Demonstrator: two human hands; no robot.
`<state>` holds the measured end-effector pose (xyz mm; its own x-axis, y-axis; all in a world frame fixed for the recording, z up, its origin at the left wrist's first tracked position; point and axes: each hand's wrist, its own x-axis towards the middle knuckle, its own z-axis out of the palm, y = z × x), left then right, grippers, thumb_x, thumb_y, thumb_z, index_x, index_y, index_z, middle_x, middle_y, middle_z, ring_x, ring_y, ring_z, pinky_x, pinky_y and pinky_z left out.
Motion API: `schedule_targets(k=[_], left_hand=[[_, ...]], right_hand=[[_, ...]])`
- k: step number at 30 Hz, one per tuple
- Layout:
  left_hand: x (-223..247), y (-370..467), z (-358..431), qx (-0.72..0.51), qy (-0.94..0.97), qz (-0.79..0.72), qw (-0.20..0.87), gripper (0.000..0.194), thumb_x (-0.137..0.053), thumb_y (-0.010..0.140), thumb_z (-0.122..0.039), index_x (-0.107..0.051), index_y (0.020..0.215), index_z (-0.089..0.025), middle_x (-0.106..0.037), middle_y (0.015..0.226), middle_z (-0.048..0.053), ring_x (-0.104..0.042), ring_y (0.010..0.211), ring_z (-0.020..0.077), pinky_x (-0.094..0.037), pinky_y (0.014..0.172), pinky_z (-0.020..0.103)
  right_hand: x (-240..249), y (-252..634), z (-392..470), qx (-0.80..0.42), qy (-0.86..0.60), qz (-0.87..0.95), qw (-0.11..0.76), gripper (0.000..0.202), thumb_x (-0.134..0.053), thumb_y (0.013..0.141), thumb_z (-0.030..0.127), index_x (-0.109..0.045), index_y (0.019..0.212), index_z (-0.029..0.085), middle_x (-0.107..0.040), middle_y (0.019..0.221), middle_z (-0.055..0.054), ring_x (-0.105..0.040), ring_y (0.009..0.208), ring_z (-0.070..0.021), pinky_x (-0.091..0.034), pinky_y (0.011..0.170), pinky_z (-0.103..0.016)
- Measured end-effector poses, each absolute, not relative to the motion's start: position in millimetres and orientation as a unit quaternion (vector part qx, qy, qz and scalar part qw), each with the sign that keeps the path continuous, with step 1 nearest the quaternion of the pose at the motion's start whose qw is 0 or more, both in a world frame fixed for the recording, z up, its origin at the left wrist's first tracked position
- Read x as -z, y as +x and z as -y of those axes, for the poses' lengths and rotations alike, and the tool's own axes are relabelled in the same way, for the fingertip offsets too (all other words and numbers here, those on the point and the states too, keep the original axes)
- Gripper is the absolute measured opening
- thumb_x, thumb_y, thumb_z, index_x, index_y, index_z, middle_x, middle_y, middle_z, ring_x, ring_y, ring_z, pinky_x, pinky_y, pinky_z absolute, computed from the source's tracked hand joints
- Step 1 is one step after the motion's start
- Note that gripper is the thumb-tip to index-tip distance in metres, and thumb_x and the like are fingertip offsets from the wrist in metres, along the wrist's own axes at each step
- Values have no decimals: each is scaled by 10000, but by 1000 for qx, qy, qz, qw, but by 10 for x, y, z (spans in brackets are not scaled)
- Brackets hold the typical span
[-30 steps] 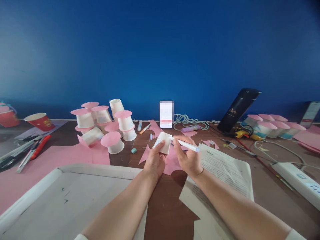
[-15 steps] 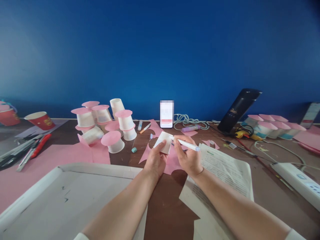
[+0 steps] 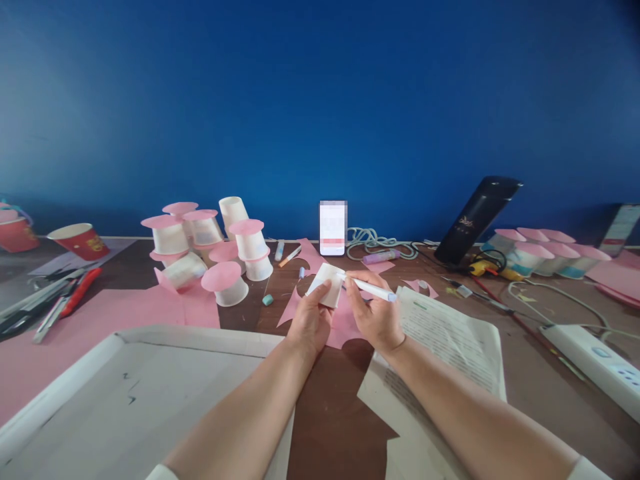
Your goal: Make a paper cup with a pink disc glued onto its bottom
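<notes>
My left hand (image 3: 311, 320) is closed around a small white paper cup (image 3: 326, 275), thumb pressed on its side. In my right hand (image 3: 379, 320) is a white marker pen (image 3: 373, 289) with a bluish end, pinched between the fingers. Its tip meets or nearly meets the cup's upper right side; whether it touches I cannot tell. Below both hands lie pink paper scraps (image 3: 345, 328). To the left, white paper cups topped with pink discs (image 3: 229, 285) stand in short stacks, one cup lying on its side.
A phone (image 3: 332, 230) leans on the blue wall behind my hands. Printed sheets (image 3: 450, 333) and a power strip (image 3: 595, 360) lie right, near a tilted black bottle (image 3: 475, 223). A white tray-like lid (image 3: 165, 400), a red-handled cutter (image 3: 80, 293) and a red cup (image 3: 83, 243) are left.
The marker's rear end has dipped and shifted slightly left with my right hand. My left hand keeps the cup in nearly the same place.
</notes>
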<state>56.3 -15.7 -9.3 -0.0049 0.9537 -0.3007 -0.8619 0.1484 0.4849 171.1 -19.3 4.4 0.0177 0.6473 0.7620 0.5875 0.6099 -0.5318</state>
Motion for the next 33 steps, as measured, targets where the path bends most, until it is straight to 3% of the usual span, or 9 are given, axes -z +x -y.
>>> schedule_targets(k=[33], left_hand=[[88, 556, 171, -651, 95, -279, 699, 166, -665, 754, -95, -674, 917, -123, -724, 935, 72, -683, 878, 149, -528, 816, 220]], right_hand=[[-38, 1699, 225, -13, -430, 719, 546, 89, -549, 877, 248, -623, 920, 223, -700, 887, -48, -646, 863, -204, -488, 822, -373]])
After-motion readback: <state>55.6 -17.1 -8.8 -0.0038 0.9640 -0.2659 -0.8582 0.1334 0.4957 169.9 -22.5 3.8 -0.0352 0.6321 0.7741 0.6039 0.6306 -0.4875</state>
